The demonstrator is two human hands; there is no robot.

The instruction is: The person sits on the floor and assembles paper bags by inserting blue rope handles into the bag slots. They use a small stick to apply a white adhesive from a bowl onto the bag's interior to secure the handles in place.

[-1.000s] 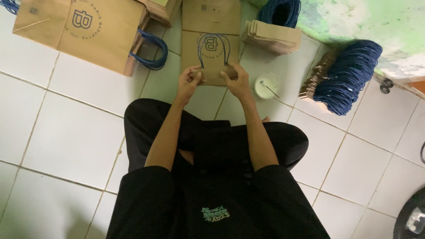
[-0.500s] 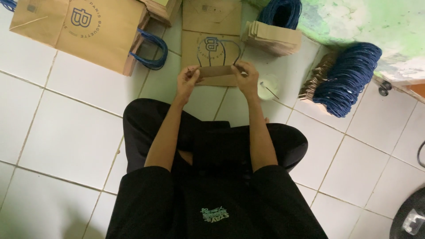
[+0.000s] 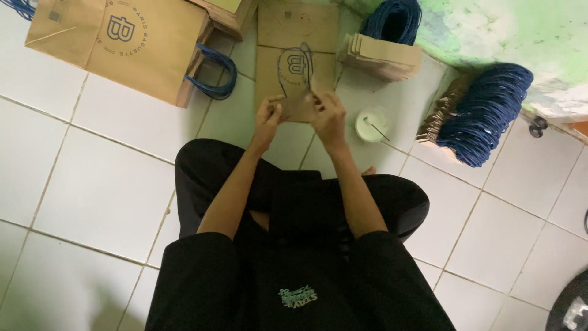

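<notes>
Straight ahead of the crossed legs, on the white tiled floor (image 3: 104, 184), a flat brown paper bag (image 3: 297, 55) lies lengthwise away from the person. Left hand (image 3: 269, 116) and right hand (image 3: 327, 113) pinch its near edge and blue handle loop (image 3: 294, 64). Open tile lies leftward; a small white dish (image 3: 372, 124) sits just right.

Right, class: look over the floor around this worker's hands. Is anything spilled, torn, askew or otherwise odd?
Nothing stands out. Both hands, left hand and right hand, hold a brown strip with a blue cord handle over a flat paper bag. The small white dish sits upright with nothing spilled around it, and the blue handle bundle lies in a neat stack.
</notes>
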